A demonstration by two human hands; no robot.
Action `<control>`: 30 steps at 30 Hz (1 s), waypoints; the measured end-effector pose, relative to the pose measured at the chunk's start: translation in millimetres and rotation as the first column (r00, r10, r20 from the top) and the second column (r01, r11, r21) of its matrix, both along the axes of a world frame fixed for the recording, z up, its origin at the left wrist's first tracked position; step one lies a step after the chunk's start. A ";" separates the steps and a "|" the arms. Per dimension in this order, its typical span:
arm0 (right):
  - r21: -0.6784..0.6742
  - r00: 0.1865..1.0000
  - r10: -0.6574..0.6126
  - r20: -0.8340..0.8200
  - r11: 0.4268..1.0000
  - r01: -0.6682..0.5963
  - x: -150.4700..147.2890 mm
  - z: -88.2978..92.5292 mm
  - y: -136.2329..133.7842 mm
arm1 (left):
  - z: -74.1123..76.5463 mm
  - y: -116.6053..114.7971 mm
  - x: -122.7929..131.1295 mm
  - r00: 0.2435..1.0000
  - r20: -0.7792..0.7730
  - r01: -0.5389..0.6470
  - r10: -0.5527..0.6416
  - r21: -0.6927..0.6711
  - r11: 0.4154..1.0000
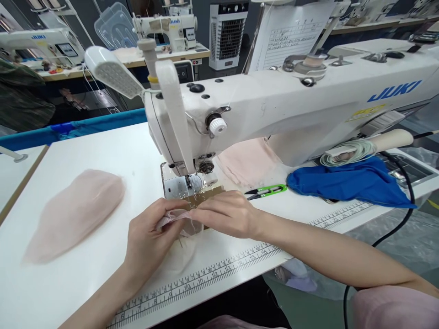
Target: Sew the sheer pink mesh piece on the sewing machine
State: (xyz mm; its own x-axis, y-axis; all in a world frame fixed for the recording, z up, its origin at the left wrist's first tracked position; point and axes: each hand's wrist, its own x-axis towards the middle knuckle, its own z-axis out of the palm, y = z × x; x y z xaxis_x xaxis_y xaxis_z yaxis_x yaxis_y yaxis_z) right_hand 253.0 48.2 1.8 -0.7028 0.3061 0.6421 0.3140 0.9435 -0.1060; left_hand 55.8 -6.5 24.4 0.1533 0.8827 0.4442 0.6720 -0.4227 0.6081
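Gripping one sheer pale cloth [173,217] between them, both hands work just short of the sewing machine [274,98]; clock positions below are read from that cloth. Left hand [149,235]: thumb and fingers pinched on the cloth. Right hand [229,214]: fingertips closed on the same cloth beside the left ones (right thumb hidden from this view). The metal plate [170,185] under the needle lies at twelve o'clock, near the fingers.

Handling, as judged: a light pinch should suit such thin material; the layers are best levelled edge to edge and smoothed without stretching, with fingertips kept back from the needle.

Edges and room: the counter [65,167] reaches out towards ten o'clock, and its near edge, marked by a printed ruler [212,276], passes at six. A pink cloth [78,212] lies at nine, well apart. Leftward travel appears easiest. Rightward travel needs more care: green scissors [272,188] and a blue cloth [346,183] lie between two and three o'clock, the scissors pointing towards the right hand.
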 end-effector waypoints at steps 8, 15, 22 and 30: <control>0.482 0.981 0.116 -0.157 0.876 -0.027 5.0 17.7 -4.9 | 6.0 -8.4 -2.1 0.988 0.084 0.140 -0.132 -0.106 0.984; -0.373 0.996 0.013 0.091 0.928 0.022 1.0 13.9 -8.3 | -7.1 2.1 -3.3 0.989 -0.112 0.033 -0.096 -0.467 0.884; -0.483 0.942 -0.237 0.238 0.813 0.327 -12.4 -5.0 9.0 | -23.5 10.1 -1.4 0.894 -0.432 -0.145 0.116 -0.035 0.989; -0.573 0.917 -0.323 0.233 0.717 0.397 -17.2 -2.4 14.5 | -23.0 -2.9 6.5 0.733 -0.670 0.130 0.119 0.310 0.942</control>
